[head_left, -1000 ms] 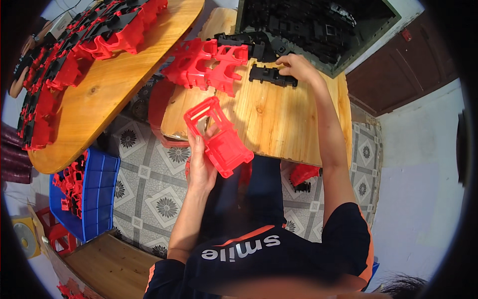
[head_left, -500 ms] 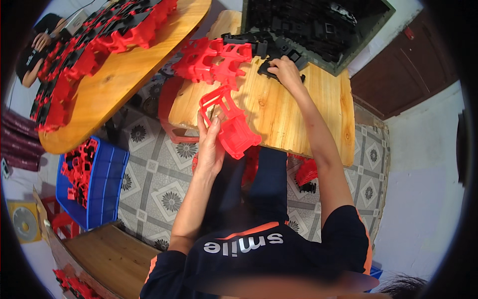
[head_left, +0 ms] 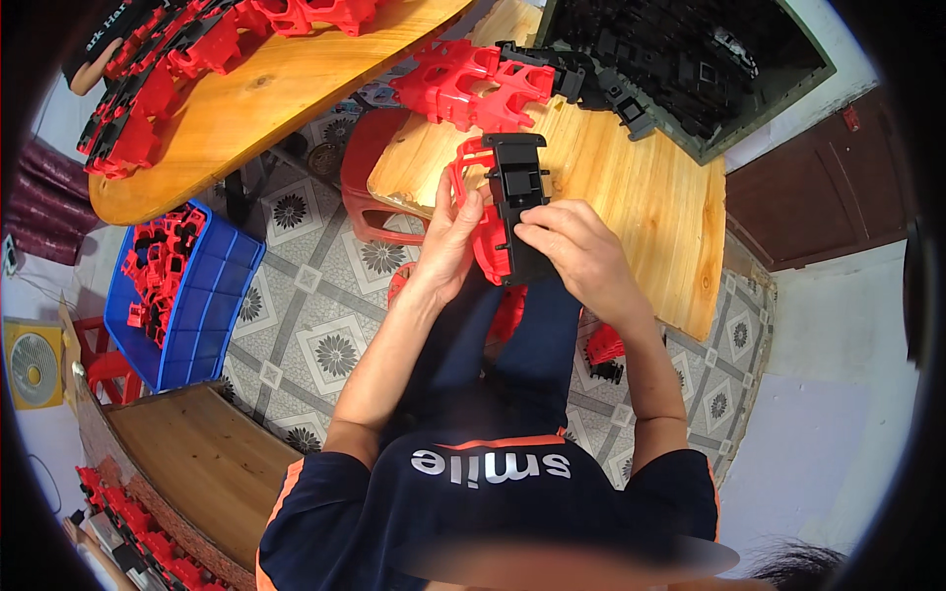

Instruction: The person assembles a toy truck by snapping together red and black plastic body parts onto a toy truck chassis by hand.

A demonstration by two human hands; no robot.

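Note:
My left hand (head_left: 450,239) is closed on the side of a red plastic frame (head_left: 490,239), held up at the near edge of the small wooden table. A flat black plastic part (head_left: 519,177) lies against the frame's right side and covers much of it. On that black part my right hand (head_left: 581,254) is closed, thumb and fingers pinching its near right edge. Whether the two pieces are fastened together I cannot tell. Farther back, several red plastic frames (head_left: 473,84) stand grouped on the table, with loose black parts (head_left: 623,98) beside them.
A large dark bin (head_left: 680,74) of black parts stands at the back right. The long wooden table (head_left: 266,103) at far left bears rows of red-and-black assemblies. Below it is a blue crate (head_left: 205,305) of red pieces. A red stool (head_left: 379,182) stands beside the small table.
My right hand has picked up a black part from the table's back and brought it to the red frame. My left hand has turned the frame more upright. The view has shifted.

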